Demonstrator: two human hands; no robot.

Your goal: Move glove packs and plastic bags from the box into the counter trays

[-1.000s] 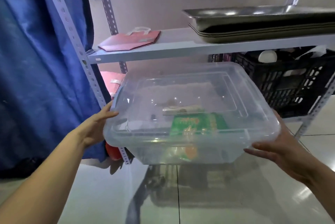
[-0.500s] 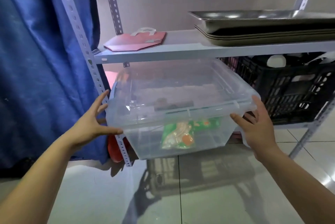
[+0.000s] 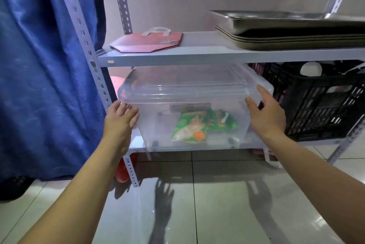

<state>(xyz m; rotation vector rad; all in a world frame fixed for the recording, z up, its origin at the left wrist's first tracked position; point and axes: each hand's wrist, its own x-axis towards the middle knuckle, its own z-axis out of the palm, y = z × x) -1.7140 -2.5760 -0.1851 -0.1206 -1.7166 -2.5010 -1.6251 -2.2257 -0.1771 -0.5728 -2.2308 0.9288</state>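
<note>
A clear plastic box (image 3: 189,93) with a clear lid sits on the lower shelf of a metal rack. Through its front wall a green glove pack (image 3: 199,125) shows on the bottom. My left hand (image 3: 120,119) lies with straight fingers against the box's left front corner, just under the lid's rim. My right hand (image 3: 266,113) is spread at the right front corner, fingers extended along the lid edge; whether it touches the box is unclear. Neither hand curls around anything.
Stacked metal trays (image 3: 292,32) and a flat red paper bag (image 3: 148,43) lie on the upper shelf (image 3: 197,55). A black crate (image 3: 324,101) stands right of the box. A blue curtain (image 3: 39,65) hangs on the left. Tiled floor lies below.
The box, carried in both hands a second ago, has gone forward and down onto the lower shelf. Both hands have loosened from its sides and now lie flat at its front corners.
</note>
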